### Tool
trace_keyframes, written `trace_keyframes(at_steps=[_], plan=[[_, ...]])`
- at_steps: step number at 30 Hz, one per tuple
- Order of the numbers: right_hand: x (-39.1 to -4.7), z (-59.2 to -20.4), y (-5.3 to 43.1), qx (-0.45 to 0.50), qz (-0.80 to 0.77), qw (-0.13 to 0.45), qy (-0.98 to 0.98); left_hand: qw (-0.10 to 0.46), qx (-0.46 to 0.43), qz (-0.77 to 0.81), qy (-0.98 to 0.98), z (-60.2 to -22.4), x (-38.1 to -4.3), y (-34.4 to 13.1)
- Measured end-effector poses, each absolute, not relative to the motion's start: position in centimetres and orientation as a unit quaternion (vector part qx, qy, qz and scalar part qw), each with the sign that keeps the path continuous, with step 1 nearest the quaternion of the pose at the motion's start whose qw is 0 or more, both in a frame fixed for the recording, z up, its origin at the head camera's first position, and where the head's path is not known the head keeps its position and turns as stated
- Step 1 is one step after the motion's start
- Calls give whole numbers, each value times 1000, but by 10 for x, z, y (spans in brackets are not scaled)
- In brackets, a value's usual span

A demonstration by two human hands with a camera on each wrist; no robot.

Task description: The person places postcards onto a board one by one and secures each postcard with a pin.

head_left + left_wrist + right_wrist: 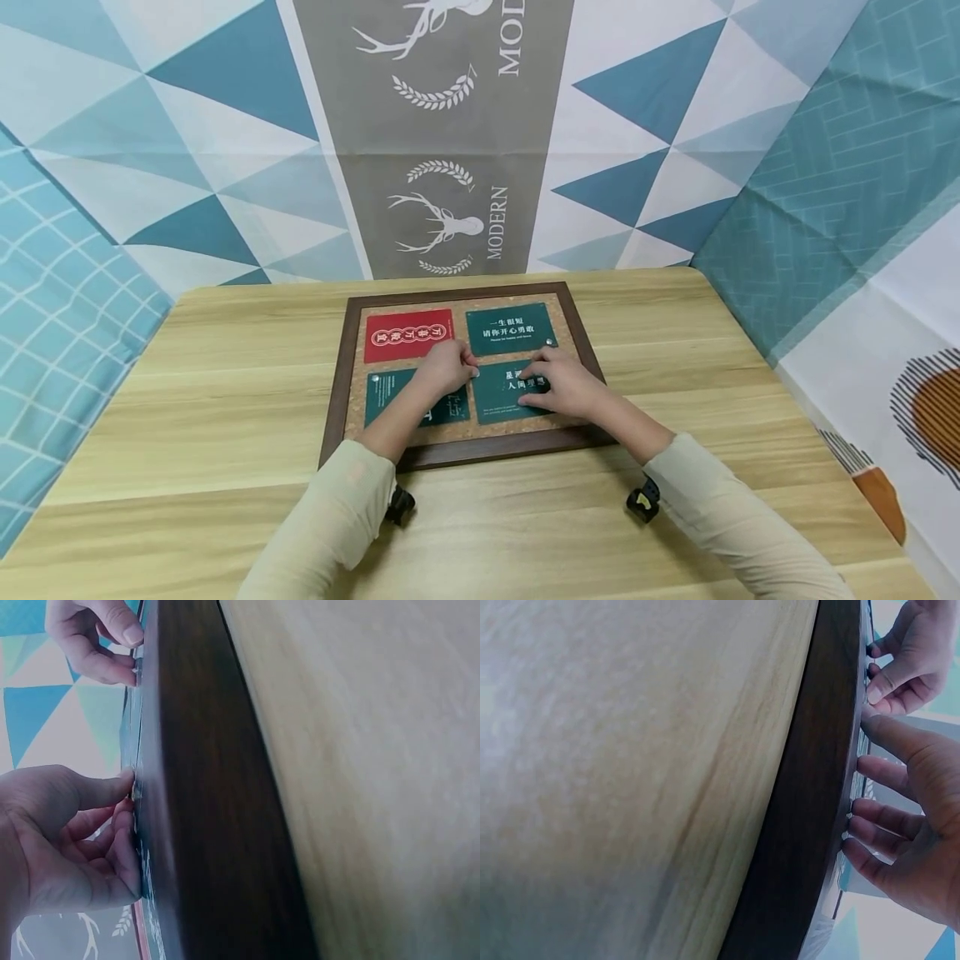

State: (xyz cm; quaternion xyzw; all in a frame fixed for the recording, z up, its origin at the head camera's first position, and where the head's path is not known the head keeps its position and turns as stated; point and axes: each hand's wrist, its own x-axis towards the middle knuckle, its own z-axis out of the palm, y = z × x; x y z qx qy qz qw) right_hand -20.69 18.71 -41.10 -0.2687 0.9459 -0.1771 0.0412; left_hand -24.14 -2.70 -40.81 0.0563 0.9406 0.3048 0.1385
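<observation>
A brown-framed cork board [465, 454] lies on the table and bears several cards. My left hand [448, 367] is at the upper left corner of the lower right green card [495, 400]. Its thumb and curled fingertips touch the board there; whether they pinch anything small is hidden. On the right part of that same card, my right hand [562, 382] rests spread fingertips, bent a little and apart from each other. The left forearm crosses over the lower left green card [390, 390]. In the right wrist view, the right fingers [885, 817] touch the board's face.
On the board's upper half lie a red card [405, 333] and another green card [510, 329] with white lettering. A shiny pin [551, 342] sits at that green card's lower right corner, another pin [376, 378] on the lower left card. Patterned cloth [450, 150] hangs behind the wooden table [225, 400].
</observation>
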Motion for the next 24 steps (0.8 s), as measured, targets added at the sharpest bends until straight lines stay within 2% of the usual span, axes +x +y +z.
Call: trace_keyframes(at_steps=[11,18,24], plan=[[-209,-414,189,-260,-182,45,947,121,73,321,936,-412,-238,-30],[-210,-416,188,-254,-169,54,951,129,106,343,924,-418,-238,-38],[-211,-414,189,-250,-159,12,955,132,138,337,922,-418,-240,-46]])
